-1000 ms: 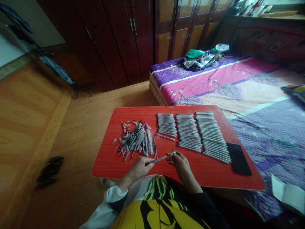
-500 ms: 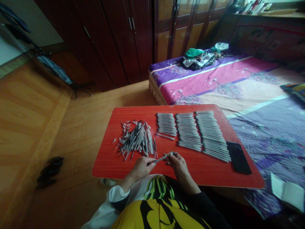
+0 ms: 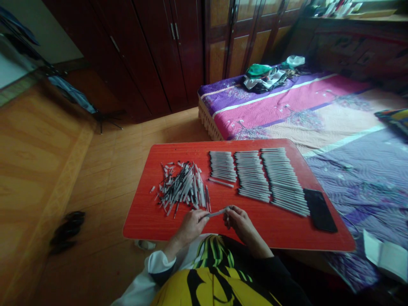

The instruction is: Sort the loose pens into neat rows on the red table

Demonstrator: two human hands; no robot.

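Note:
Between my two hands, low over the front of the red table [image 3: 178, 227], a slim grey-white pen [image 3: 218, 212] is held nearly level. My left hand [image 3: 192, 224] is closed round its left end. The fingers of my right hand [image 3: 238, 219] pinch the other end, partly hiding it. Just beyond my left hand lies a loose heap of pen parts [image 3: 185, 187], with clear barrels, dark thin refills and small caps. Farther right, similar pens lie side by side in three columns: a short one [image 3: 222, 165], a middle one [image 3: 251, 174] and a long one [image 3: 283, 180].
A black phone [image 3: 319, 210] lies at the table's right edge. Beyond the table stands a bed [image 3: 287, 106] with clothes [image 3: 266, 78] piled on it. An open notebook [image 3: 385, 257] lies at the far right. Dark shoes [image 3: 67, 229] are on the floor at left.
My right hand has shifted slightly right and down, its fingers curled closer at the pen's end. The pen now lies a little flatter. The heap and columns look unchanged.

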